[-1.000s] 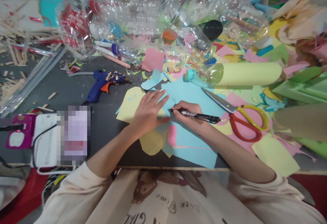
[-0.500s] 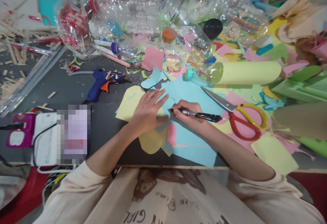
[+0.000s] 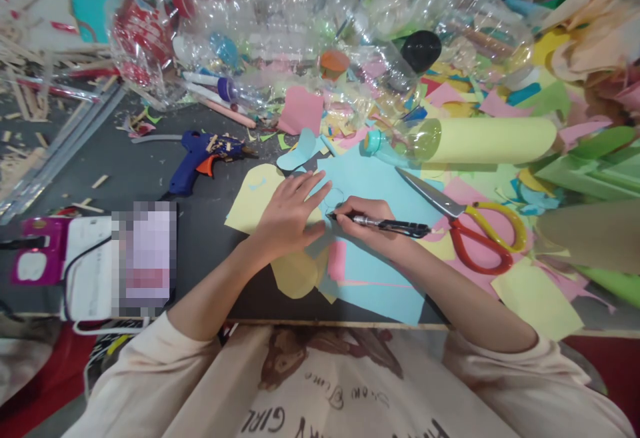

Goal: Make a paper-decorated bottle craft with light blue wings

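Observation:
In my right hand is a black and silver pen, its tip touching a sheet of light blue paper. A thin drawn outline shows on the paper just beyond the tip. My left hand lies flat with fingers spread, pressing on the left part of the blue paper and on a yellow paper piece. Under my left wrist another yellow cut-out pokes out. A small pink paper piece rests on the blue sheet, below the pen.
Scissors with red and yellow handles lie right of my right hand. A blue glue gun rests to the left, near a blurred phone. Behind are a bottle wrapped in yellow paper, clear plastic bottles and paper scraps.
The pen tip has shifted slightly left on the blue paper, with my right hand following it. My left hand stays in place, spread flat.

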`<state>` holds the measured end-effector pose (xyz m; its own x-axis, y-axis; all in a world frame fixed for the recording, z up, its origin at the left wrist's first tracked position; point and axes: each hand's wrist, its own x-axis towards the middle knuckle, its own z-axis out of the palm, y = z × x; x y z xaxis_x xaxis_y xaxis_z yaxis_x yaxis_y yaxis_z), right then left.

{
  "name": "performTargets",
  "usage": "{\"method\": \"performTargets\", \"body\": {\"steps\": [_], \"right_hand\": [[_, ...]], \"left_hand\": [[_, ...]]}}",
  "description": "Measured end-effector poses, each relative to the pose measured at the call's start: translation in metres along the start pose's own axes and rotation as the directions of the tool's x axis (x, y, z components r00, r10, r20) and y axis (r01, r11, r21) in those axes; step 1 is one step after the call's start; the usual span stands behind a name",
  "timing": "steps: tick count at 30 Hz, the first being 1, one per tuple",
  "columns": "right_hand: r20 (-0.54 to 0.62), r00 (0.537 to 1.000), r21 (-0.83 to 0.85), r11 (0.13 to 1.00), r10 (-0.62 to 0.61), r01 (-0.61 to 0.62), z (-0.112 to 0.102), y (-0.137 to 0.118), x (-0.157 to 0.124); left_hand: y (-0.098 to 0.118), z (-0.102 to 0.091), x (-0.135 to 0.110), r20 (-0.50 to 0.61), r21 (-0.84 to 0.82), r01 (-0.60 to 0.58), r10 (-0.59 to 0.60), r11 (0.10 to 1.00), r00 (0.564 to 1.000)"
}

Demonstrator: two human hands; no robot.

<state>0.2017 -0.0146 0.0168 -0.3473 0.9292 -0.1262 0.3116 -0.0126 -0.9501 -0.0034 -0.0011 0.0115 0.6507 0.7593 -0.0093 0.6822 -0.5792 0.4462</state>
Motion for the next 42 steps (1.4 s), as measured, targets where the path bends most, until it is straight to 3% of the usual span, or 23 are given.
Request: {"method": "performTargets", "body": {"steps": [5,9,21,35,37,39,42], "right_hand": [[0.116,0.993,0.013,1.000,0.010,-0.011,-0.003,-0.006,0.000],[0.091,0.996,0.011,1.000,0.026,-0.027,-0.004,-0.009,0.001],[0.237,0.971,0.012,1.000,-0.015,0.013,-0.009,-0.011,0.001],[0.287,0.958,0.070,0.997,0.006,-0.027,-0.013,-0.008,0.003],[0.221,0.975,0.153,0.987,0.016,-0.051,-0.014,-0.006,0.003],[0.028,0.999,0.229,0.973,0.037,-0.043,-0.016,-0.003,0.004],[-0.239,0.968,0.221,0.975,0.080,-0.026,-0.018,0.000,0.005]], "left_hand": [[-0.002,0.002,0.002,-0.048,0.000,0.024,-0.024,1.000,0.999],[-0.002,0.006,0.003,-0.089,0.030,0.009,-0.007,0.999,0.996],[-0.003,0.007,0.003,-0.088,0.062,0.009,-0.004,0.998,0.996],[-0.003,0.007,0.003,-0.088,0.082,-0.002,0.009,0.997,0.996],[-0.002,0.007,0.002,-0.085,0.078,-0.003,0.009,0.997,0.996],[-0.002,0.008,0.002,-0.094,0.073,0.000,0.007,0.997,0.996],[-0.002,0.009,0.002,-0.114,0.061,-0.001,0.008,0.998,0.993]]}}
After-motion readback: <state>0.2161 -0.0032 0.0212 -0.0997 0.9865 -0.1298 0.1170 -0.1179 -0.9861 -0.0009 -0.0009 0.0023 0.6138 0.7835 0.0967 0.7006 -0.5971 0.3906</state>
